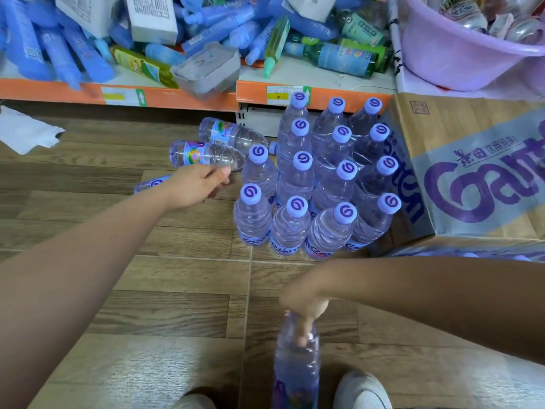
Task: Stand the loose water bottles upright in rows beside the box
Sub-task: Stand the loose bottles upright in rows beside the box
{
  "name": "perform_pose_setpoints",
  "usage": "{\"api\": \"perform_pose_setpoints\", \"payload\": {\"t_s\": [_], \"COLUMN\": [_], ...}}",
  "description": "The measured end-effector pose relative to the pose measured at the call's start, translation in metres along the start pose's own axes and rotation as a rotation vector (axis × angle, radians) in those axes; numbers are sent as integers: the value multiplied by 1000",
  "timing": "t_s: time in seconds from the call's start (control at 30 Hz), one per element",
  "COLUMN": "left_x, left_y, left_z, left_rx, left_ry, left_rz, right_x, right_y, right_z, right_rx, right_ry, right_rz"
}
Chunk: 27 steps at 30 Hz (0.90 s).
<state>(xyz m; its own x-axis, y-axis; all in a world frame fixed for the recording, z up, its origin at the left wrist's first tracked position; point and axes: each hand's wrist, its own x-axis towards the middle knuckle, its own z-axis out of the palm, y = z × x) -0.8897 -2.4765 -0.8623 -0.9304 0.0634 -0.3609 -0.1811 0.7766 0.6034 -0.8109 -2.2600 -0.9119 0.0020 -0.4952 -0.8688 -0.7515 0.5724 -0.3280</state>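
Head view: the job is mid-way, with a block of upright bottles [303, 184] standing in rows on the wooden floor [165, 314], its right edge just beside the cardboard box [472, 178]. The two front rows reach one place further left than the two behind. Three loose bottles lie on their sides to the left of the block: the far bottle [233, 132], the middle bottle [206, 154] and a low bottle [150, 183] partly hidden behind the wrist.

The step in hand looks like a double fetch. The right hand [303, 305] hangs low near the person's shoes, fingers clamped round the neck of the held bottle [296, 367], which is upright, away from the block and nearer the person. The left hand [197, 184] is stretched out on a straight arm toward the middle bottle, fingers loosely curled and closed on nothing; whether the thumb touches that bottle I cannot tell.

Next, I judge, the left hand needs to wrap the middle bottle's body and tip it cap-up, while the right carries its bottle forward to an open place on the block's left side, setting it down without knocking its neighbours
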Motion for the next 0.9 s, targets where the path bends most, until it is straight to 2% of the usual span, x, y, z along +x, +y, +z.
{"api": "perform_pose_setpoints", "payload": {"t_s": [0.1, 0.33, 0.5, 0.67, 0.9], "left_x": [1, 19, 44, 67, 75], "left_y": [-22, -52, -61, -73, -62], "left_z": [-14, -33, -49, -67, -99], "left_rx": [106, 208, 71, 182, 348], "left_ry": [62, 92, 149, 160, -7], "left_rz": [-46, -86, -120, -133, -53], "right_x": [-1, -17, -17, -7, -11], "right_y": [-22, -49, -56, -53, -27], "right_z": [-18, -67, -108, -160, -230], "right_rx": [33, 70, 73, 95, 283], "right_ry": [241, 599, 836, 1007, 1013], "right_rz": [-94, -244, -146, -16, 177]}}
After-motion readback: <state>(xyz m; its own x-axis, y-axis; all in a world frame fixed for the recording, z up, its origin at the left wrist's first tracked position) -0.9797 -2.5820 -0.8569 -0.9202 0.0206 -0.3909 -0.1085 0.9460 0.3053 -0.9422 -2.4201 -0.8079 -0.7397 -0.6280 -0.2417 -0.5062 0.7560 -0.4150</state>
